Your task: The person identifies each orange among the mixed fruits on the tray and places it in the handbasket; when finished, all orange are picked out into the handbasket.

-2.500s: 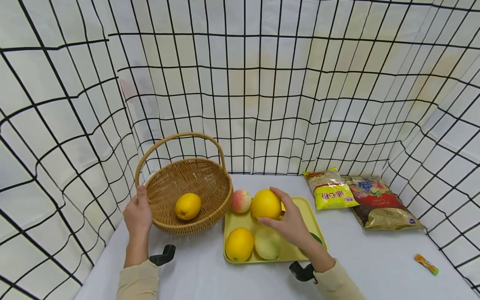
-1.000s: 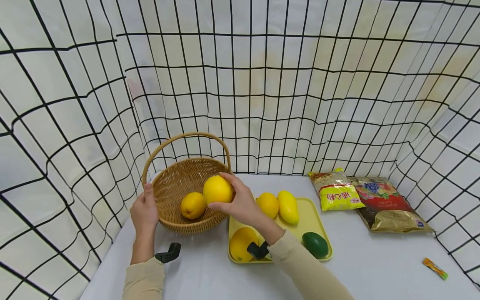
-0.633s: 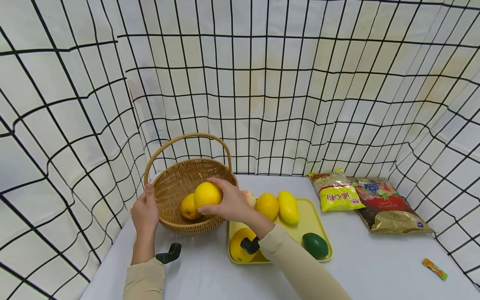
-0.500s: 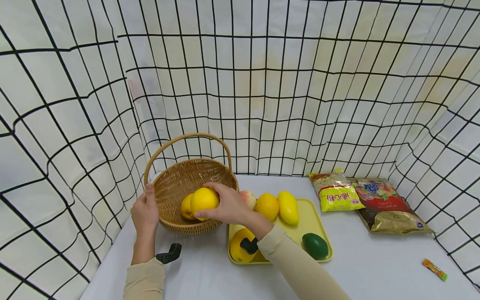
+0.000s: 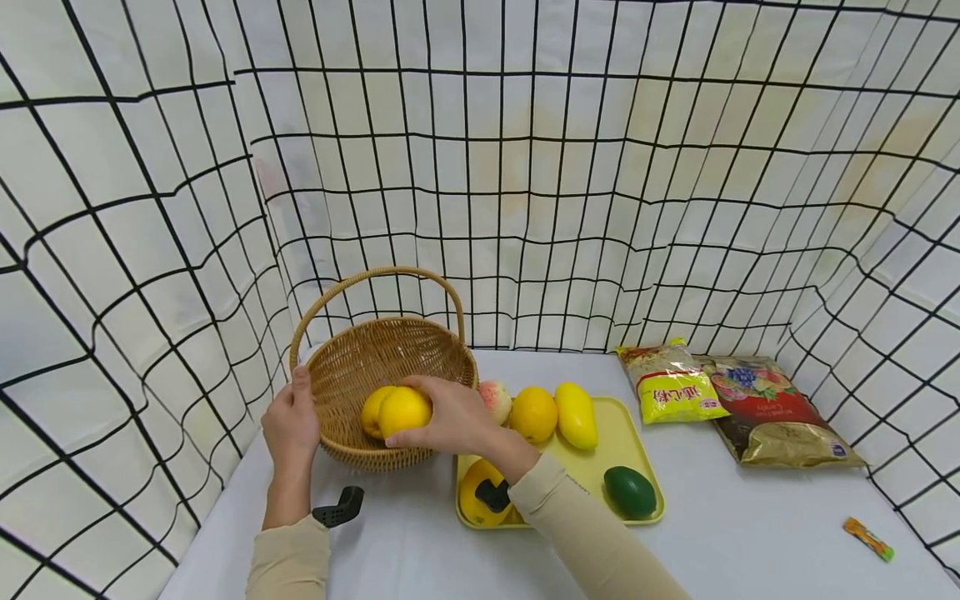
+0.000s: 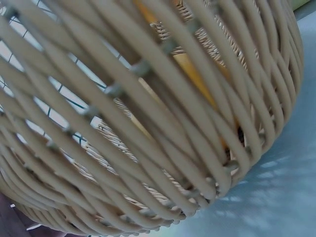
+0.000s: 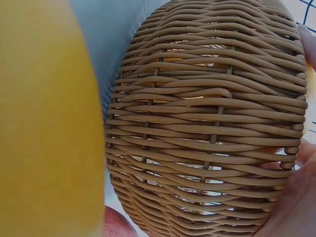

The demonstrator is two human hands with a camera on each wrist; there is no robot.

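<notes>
A brown wicker basket tilts toward me on the table, its arched handle up. My left hand grips its left rim by the handle's foot. Inside the basket, my right hand holds a round yellow fruit between thumb and fingers, low against the near wall. That fruit partly covers another yellow fruit. In the left wrist view, the basket's weave fills most of the picture, with yellow showing through gaps. The right wrist view shows the basket's outer side; the right fingers reach over its rim.
Right of the basket lies a yellow tray bearing a peach, an orange-coloured round fruit, a mango, a dark green fruit and a large yellow fruit. Two food bags and a small wrapper lie farther right.
My right hand has carried the round yellow fruit from above the tray leftward into the basket and lowered it beside the other fruit. My left hand keeps its grip on the rim.
</notes>
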